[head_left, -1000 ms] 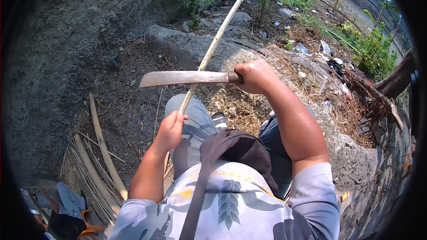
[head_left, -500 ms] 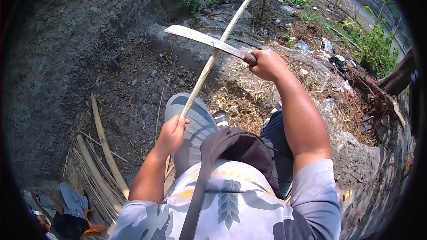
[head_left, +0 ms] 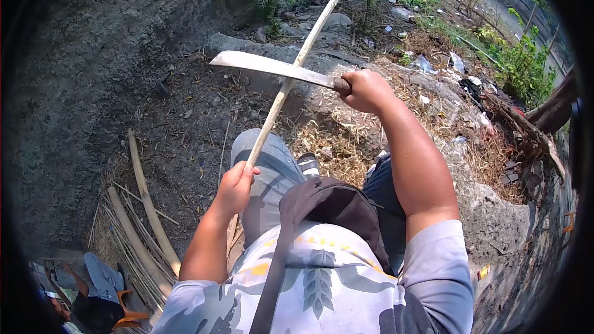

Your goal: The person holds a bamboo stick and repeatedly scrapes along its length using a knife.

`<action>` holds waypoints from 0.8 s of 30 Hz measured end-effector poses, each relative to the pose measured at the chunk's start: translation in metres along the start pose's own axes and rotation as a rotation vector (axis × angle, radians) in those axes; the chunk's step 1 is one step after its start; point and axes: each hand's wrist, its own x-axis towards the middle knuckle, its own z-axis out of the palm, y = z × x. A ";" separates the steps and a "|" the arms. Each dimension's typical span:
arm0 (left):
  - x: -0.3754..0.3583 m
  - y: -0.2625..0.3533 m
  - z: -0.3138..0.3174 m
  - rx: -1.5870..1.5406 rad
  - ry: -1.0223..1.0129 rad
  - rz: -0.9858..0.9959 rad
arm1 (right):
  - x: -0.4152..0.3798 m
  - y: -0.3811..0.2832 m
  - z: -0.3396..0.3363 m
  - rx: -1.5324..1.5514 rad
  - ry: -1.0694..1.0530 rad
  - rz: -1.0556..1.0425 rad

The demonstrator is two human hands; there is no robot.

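Note:
My left hand is closed round the lower end of a long pale wooden stick, which slants up and away to the right. In my right hand is the dark handle of a machete. Its broad blade lies across the stick, pointing left, and appears to touch it about midway along. The stick's far end stands out past the blade over the rough ground. My left fingers wrap the stick just above my left knee.
Several long peeled poles and thin strips lie at my left. Another person is near an orange chair at the lower left. A rough wall rises on the left. Pale shavings cover the ground ahead; litter lies at the right.
The machete has shifted left and slightly nearer to me along the stick, with my right hand following. The stick has tilted a little to the left.

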 end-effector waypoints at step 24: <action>0.004 0.001 0.003 0.032 0.033 0.113 | -0.009 -0.018 0.004 -0.008 0.022 -0.158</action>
